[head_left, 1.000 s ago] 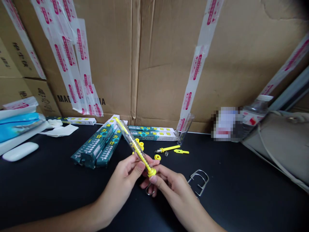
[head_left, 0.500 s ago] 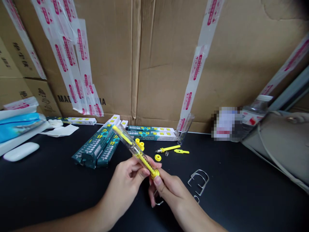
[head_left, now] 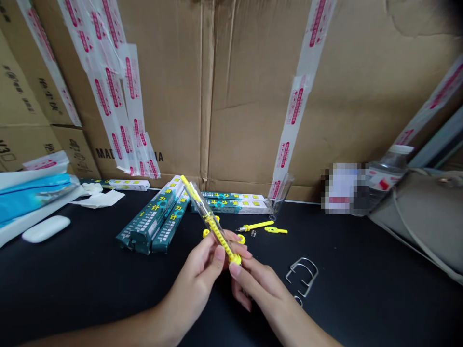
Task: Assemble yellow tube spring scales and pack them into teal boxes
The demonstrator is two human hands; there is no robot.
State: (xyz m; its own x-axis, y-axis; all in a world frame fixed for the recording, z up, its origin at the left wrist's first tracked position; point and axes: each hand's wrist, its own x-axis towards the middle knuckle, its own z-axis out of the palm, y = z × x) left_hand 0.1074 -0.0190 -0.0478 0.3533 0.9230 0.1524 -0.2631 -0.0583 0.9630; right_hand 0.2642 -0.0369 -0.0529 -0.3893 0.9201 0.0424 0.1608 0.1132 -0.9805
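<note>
clear tube with a yellow marked strip inside, held tilted above the tabletop, far end leftward; left hand, grip closed around it; right hand, grip pinching its yellow near cap.

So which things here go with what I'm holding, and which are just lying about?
Likely go with it: held tube, loose clear tube, yellow rod, small spring, bent wires, printed boxes.

Probably just lying about: bottle, grey bag, blue packet, white paper, white rounded object.
</note>
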